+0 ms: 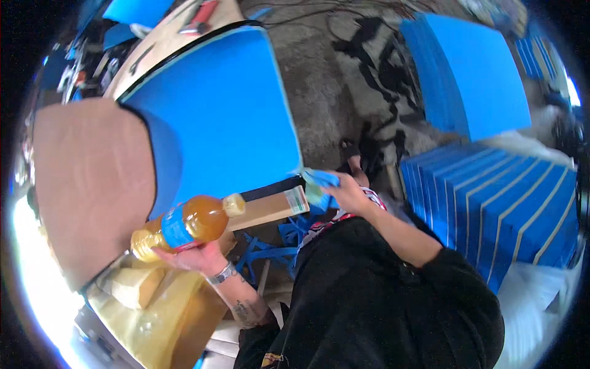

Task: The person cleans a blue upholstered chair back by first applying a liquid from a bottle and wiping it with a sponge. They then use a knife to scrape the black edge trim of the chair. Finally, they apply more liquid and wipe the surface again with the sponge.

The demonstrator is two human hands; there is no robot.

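Note:
A large clear plastic bottle [209, 218] of amber liquid, with a blue label and a pale cap, lies tilted on its side in my left hand [200, 258]. The fingers of that hand support it from below. My right hand [350, 194] is closed on a crumpled blue and pale green strip [319, 181], beside the near right corner of a big blue sheet [227, 117]. Whether the strip joins that sheet I cannot tell. Just below the sheet's near edge is a long cardboard box [264, 210] with a printed label.
A brown board [92, 178] stands at the left, above a yellowish wrapped bundle [160, 313]. On the right are a stack of blue sheets [473, 74] and a striped blue stack [491, 190]. Cables and dark scraps [375, 55] lie on the floor; blue strips [264, 255] hang below the box.

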